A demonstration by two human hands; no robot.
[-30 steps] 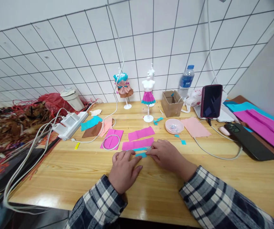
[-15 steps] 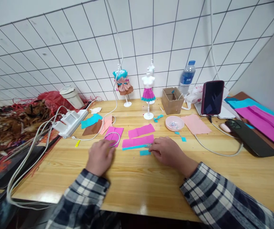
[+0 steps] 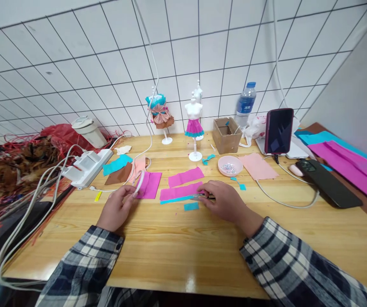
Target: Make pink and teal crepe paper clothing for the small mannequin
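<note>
My left hand (image 3: pixel 116 209) pinches a thin white ring (image 3: pixel 139 183), which looks like a narrow roll of tape, and holds it tilted up at the edge of a magenta folded piece (image 3: pixel 151 186). Closed around a small black-handled tool with a silver tip (image 3: pixel 206 195), my right hand (image 3: pixel 223 200) rests on the table; the fingers hide most of the tool. Its tip lies over a magenta strip (image 3: pixel 180 191) with a blue lower edge. Behind that is another magenta strip (image 3: pixel 186 177), and in front a small blue piece (image 3: pixel 191 206).
Dress forms stand at the back, one in a magenta skirt (image 3: pixel 195 127). To their right are a cardboard box (image 3: pixel 226 138), a pink dish of beads (image 3: pixel 230 175), a bottle (image 3: pixel 246 102) and phones (image 3: pixel 328 183). A power strip (image 3: pixel 89 170) with cables sits left.
My left hand has picked the white ring up off the magenta piece and moved left, tilting it upright. The right hand stays by the strip, with more of the black handle showing.
</note>
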